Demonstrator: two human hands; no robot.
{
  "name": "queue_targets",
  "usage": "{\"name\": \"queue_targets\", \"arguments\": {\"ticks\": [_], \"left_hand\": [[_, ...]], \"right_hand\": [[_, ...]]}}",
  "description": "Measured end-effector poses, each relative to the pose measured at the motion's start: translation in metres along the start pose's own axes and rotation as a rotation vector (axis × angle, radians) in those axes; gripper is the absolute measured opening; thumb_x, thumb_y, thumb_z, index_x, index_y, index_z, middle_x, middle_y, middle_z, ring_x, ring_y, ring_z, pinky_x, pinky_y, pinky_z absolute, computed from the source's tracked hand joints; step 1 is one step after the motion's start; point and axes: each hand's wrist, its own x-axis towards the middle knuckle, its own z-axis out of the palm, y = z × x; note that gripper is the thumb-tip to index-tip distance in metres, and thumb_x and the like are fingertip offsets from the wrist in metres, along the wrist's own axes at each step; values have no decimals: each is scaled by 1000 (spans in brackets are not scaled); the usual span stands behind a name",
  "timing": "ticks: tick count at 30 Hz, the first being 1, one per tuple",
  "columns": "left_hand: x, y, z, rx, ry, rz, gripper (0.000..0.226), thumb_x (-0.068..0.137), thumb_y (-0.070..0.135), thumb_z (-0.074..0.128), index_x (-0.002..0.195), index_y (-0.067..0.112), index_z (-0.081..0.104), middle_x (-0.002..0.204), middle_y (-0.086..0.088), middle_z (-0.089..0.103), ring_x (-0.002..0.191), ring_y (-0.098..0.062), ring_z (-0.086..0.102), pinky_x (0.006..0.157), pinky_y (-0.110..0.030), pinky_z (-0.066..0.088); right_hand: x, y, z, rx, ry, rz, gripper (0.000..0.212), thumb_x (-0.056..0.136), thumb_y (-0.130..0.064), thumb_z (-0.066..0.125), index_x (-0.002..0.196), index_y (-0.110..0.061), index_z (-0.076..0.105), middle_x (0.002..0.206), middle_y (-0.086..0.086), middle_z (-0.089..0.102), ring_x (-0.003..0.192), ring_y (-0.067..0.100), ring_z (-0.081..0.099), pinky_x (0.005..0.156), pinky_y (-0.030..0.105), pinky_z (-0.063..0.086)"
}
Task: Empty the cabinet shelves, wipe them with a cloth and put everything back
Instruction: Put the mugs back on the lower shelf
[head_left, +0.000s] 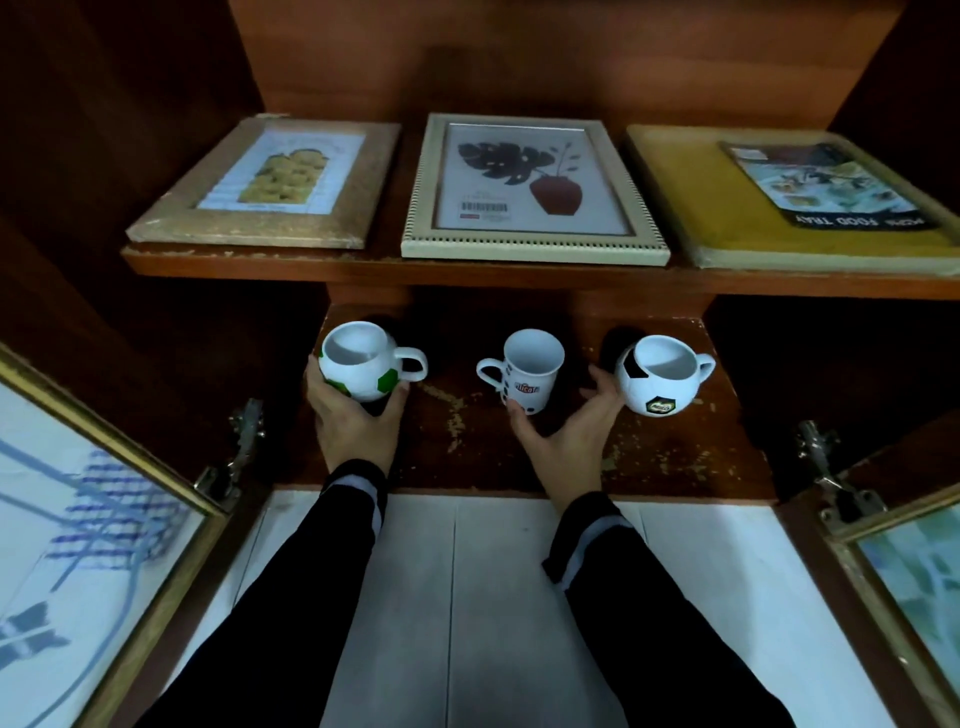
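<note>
Our left hand (353, 421) cupped the green-patched mug (358, 364), fingers curled round its belly, at the left edge of the lower shelf (467, 447). Our right hand (566, 431) was spread wide, holding nothing, between the middle cup (527, 371) and the black-patched mug (657, 376) by the right edge. Thumb at the cup's base, fingertips (597, 379) beside the mug, contact unclear. Both sleeves (332, 571) crossed the shelf's front edge.

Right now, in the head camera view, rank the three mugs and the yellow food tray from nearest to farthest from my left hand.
1. Green-patched mug, gripped by the left hand, lower shelf, left.
2. White mug, lower shelf, middle.
3. Black-patched mug, lower shelf, right.
4. Yellow food tray, upper shelf, right.
</note>
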Motion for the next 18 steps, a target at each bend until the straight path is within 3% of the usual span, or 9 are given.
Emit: {"name": "queue_targets", "arguments": {"ticks": [4, 8, 12, 18], "left_hand": [[1, -2, 0, -7, -6, 19, 109, 76, 39, 84, 156, 20, 13, 158, -5, 30, 138, -27, 42, 112, -44, 38], [2, -4, 0, -1, -17, 15, 108, 77, 38, 83, 156, 20, 12, 158, -7, 30, 138, -28, 42, 112, -43, 39], [3, -4, -1, -7, -23, 12, 108, 77, 39, 83, 156, 20, 11, 158, -7, 30, 139, -28, 41, 113, -41, 38], [2, -5, 0, 6, -18, 26, 108, 77, 40, 82, 156, 20, 11, 159, -8, 28, 138, -30, 41, 112, -44, 39]], "right_hand": [[10, 7, 3, 33, -170, 184, 89, 73, -30, 86, 141, -1, 38, 137, 12, 44, 125, 25, 44, 105, 42, 42], [16, 9, 7, 7, -216, 174, 68, 74, -35, 83, 126, -6, 50, 119, 6, 58, 112, 25, 54, 94, 51, 47], [18, 8, 7, 0, -218, 178, 72, 73, -44, 72, 129, -6, 50, 121, 9, 60, 114, 28, 56, 93, 51, 48], [19, 6, 8, -12, -217, 154, 70, 76, -40, 75, 130, -5, 48, 121, 11, 60, 113, 30, 57, 91, 53, 49]]}}
